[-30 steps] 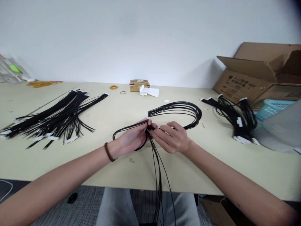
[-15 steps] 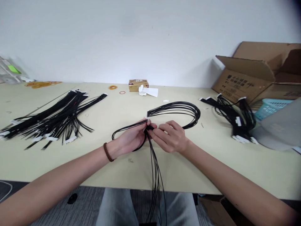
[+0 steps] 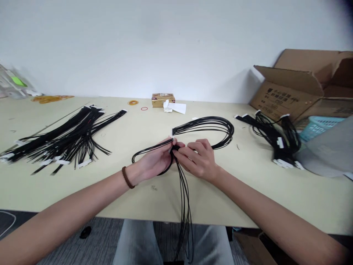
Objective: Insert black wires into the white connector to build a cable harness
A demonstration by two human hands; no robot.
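Observation:
A bunch of thin black cables (image 3: 217,127) loops across the middle of the table and hangs down over the front edge. My left hand (image 3: 154,160), with a brown bead bracelet at the wrist, is closed on the cables where they cross. My right hand (image 3: 200,160) meets it there, fingers pinched on the same bunch near its white connector ends (image 3: 173,132). Both hands rest just above the beige table (image 3: 165,198).
A large spread of black cables with white connectors (image 3: 63,138) lies at the left. Another tangled pile (image 3: 278,136) sits at the right beside an open cardboard box (image 3: 298,88) and a teal basket (image 3: 317,127). A small brown box, white paper and rubber bands lie at the back.
My right hand has shifted slightly left and closer onto the crossing point. The hanging cable strands have swung a little together. The left hand has stayed put.

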